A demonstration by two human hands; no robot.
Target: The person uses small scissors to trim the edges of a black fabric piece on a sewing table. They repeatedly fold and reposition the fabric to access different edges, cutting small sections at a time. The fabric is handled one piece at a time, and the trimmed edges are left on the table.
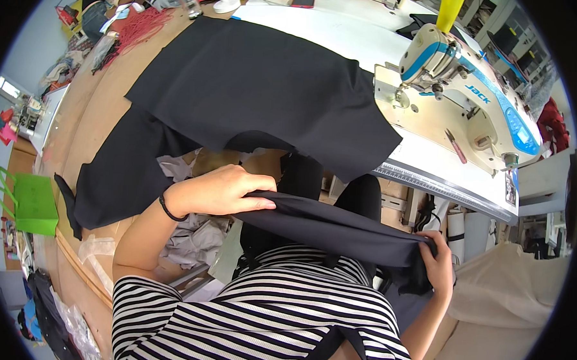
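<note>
Beside a white worktable (333, 34), curled hands (227, 191) (437, 264) pinch black cloth (338, 230), seemingly folded.

Pale wall (31, 50) — bright window (9, 88)

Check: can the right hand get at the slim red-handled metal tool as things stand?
Probably not without letting go: the right hand grips one end of the folded black cloth. Otherwise the way looks free: nothing covers the slim red-handled metal tool beside the white-and-blue sewing machine.
</note>
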